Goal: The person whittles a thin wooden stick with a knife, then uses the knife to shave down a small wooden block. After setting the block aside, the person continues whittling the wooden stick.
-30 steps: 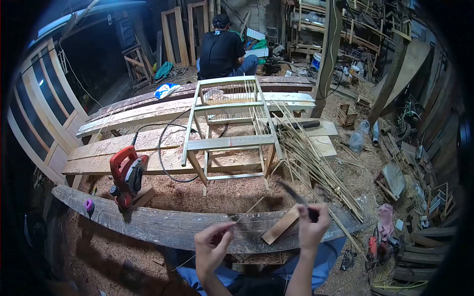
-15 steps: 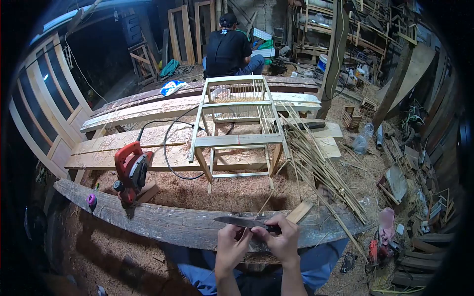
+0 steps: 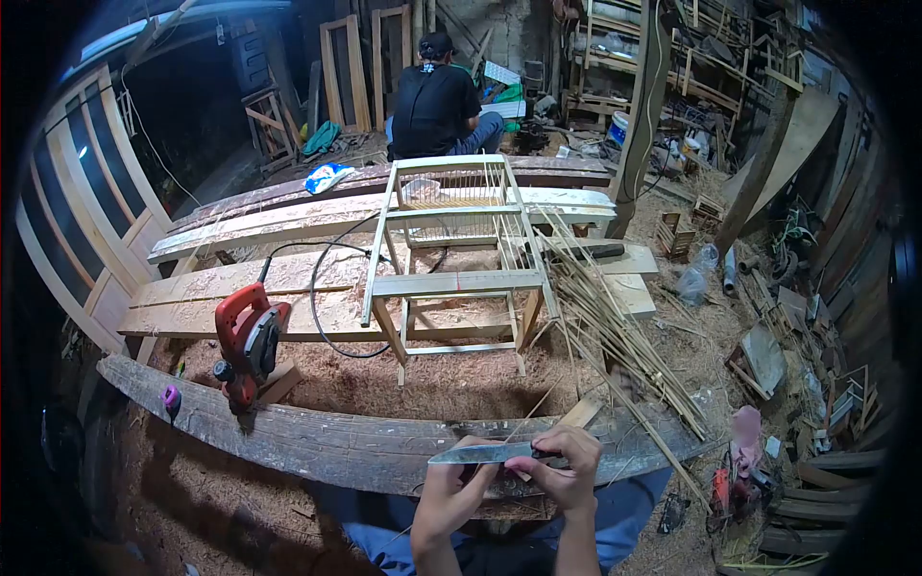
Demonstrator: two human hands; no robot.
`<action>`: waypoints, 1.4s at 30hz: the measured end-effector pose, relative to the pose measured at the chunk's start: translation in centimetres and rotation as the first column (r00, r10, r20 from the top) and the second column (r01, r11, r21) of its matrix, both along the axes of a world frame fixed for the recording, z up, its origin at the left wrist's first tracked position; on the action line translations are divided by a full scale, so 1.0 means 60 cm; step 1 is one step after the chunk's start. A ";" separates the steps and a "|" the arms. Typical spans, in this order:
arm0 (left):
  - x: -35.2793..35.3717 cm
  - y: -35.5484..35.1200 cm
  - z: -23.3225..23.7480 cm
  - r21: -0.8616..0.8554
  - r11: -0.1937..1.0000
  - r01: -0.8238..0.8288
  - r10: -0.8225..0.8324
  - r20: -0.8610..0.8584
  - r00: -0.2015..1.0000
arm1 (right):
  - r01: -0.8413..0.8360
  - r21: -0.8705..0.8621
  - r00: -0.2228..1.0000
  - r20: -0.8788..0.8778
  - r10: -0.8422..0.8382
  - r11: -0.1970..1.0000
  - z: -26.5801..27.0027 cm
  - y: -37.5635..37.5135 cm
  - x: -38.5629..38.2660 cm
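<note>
My right hand (image 3: pixel 569 470) is closed round the dark handle of a knife (image 3: pixel 485 454), whose blade points left across the front of my left hand. My left hand (image 3: pixel 449 501) is closed just under the blade, its fingers pinched on a thin bamboo strip (image 3: pixel 544 399). The strip slants up and away to the right behind the blade; the part in my fingers is hidden. Both hands are close together above my lap, at the near edge of a weathered plank (image 3: pixel 317 444).
Beyond the plank stands a wooden frame (image 3: pixel 456 284) with thin rods. A red power planer (image 3: pixel 248 336) and a purple-topped object (image 3: pixel 171 398) are left. Bamboo strips (image 3: pixel 634 350) lie in a pile right. A person (image 3: pixel 437 101) sits at the back, facing away.
My right hand has shifted slightly right and down with the knife, and the blade has turned so its flat side shows brighter. The whole view has shifted a little.
</note>
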State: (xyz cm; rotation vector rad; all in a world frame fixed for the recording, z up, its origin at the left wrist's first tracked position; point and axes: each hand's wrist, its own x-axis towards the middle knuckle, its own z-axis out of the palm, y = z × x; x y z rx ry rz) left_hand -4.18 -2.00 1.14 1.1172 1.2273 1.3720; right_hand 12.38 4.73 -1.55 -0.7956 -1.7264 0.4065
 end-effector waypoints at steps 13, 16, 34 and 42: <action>-0.070 -0.058 0.047 -0.070 0.948 -0.310 0.316 0.116 0.942 | 0.404 -0.205 0.894 -0.119 -0.433 0.891 -0.045 0.020 0.084; -0.038 -0.015 0.031 -0.068 0.975 -0.212 0.223 0.240 0.945 | 0.248 -0.186 0.958 -0.098 -0.269 0.951 -0.043 -0.003 0.045; 0.011 -0.007 0.009 -0.054 0.998 -0.007 0.013 0.112 0.994 | 0.046 -0.083 0.997 -0.061 -0.051 0.996 -0.011 -0.019 0.008; -0.055 -0.055 0.039 -0.109 0.993 -0.051 0.065 0.124 0.990 | 0.499 -0.224 0.842 -0.101 -0.530 0.837 -0.027 0.027 0.093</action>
